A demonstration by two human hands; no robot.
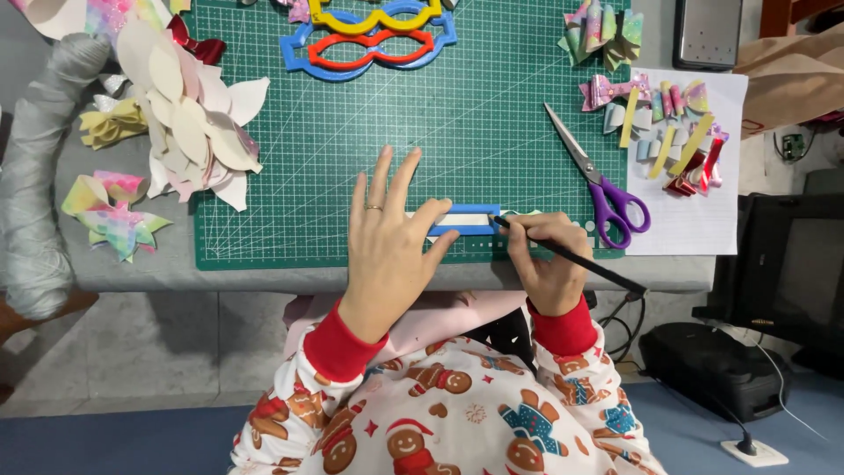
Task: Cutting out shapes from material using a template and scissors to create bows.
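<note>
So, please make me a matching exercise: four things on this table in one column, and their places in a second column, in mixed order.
Things:
1. scissors
2. small blue frame
3. pen
4. pile of white cut shapes

Places:
A. left edge of the green mat
B. under the fingers of the left hand
C. right edge of the green mat, handles toward the person
D. in the right hand

Pairs: 1-C, 2-B, 3-D, 4-A
</note>
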